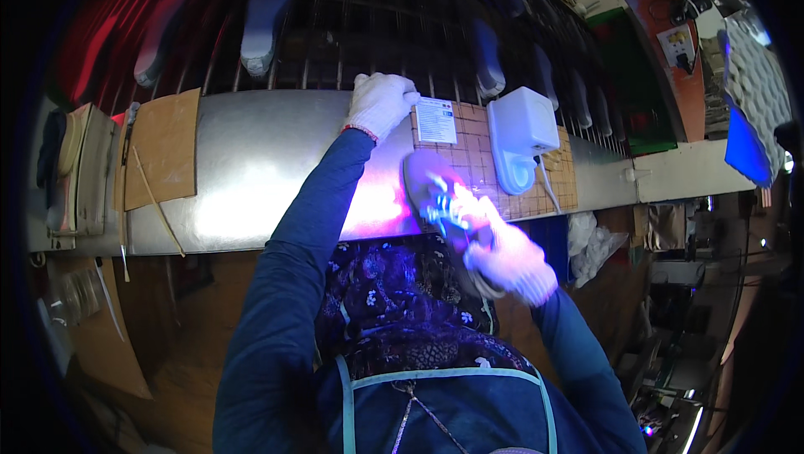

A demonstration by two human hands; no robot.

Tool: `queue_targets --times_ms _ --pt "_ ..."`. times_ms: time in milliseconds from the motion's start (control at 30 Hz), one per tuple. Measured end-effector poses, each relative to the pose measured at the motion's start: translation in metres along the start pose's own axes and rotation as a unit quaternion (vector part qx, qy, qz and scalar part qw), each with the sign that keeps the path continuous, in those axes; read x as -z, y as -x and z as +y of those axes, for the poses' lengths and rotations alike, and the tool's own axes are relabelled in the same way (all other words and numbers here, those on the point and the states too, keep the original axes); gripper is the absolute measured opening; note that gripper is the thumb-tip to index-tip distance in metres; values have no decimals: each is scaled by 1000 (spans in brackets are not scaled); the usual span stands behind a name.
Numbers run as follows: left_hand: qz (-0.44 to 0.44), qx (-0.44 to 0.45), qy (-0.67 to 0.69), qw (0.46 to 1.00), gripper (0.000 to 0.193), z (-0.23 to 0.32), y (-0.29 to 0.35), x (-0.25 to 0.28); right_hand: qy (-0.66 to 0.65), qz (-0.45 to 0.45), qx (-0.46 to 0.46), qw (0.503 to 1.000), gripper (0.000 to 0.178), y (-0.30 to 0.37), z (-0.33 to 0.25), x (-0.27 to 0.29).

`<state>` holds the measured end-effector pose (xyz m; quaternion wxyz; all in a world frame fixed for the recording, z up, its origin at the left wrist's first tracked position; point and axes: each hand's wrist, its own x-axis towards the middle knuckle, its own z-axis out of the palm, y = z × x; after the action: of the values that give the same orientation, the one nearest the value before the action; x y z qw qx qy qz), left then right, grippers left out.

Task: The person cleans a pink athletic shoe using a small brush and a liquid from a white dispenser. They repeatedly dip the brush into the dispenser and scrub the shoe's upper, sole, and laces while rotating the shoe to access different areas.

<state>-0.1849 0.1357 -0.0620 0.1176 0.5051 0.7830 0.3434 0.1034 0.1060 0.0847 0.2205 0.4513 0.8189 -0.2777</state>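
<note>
My right hand (515, 261), in a white knit glove, is closed around a long sole-shaped shoe piece (423, 171). The piece slants over the table's near edge, its rounded grey end toward the table. Bright blue and pink glare covers its middle and hides details there. My left hand (381, 105), gloved too, lies at the far edge of the metal table (243, 161), beside the bars. Its fingers are curled in; what they grip, if anything, is hidden. Just right of it lies a white printed card (435, 121).
Beyond the table, dark metal bars carry several shoe soles (266, 23). A white plastic dispenser-like device (521, 140) stands on a gridded brown board (469, 161). Brown cardboard (163, 148), a thin stick (155, 194) and stacked pieces (84, 169) lie left. Clear plastic (593, 245) hangs at right.
</note>
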Motion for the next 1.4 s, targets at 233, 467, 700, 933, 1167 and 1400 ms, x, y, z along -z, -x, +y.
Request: queue_targets --times_ms 233,467,700,933,1167,1400 --pt "8 -3 -8 1000 28 -2 1 3 -60 177 93 978 82 -97 21 -12" --pt "4 -2 -26 1000 27 0 0 1 16 7 60 998 80 -20 18 12" --pt "1 17 -34 999 29 -2 -2 6 -143 40 94 984 67 -93 -10 33" --pt "-8 11 -29 999 28 -1 -1 3 53 -91 -78 991 102 49 16 -7" --pt "-122 -43 -76 989 34 -11 -18 23 54 4 28 998 75 24 -12 -10" --pt "-30 52 39 997 47 -3 10 87 44 3 133 990 76 -29 -64 17"
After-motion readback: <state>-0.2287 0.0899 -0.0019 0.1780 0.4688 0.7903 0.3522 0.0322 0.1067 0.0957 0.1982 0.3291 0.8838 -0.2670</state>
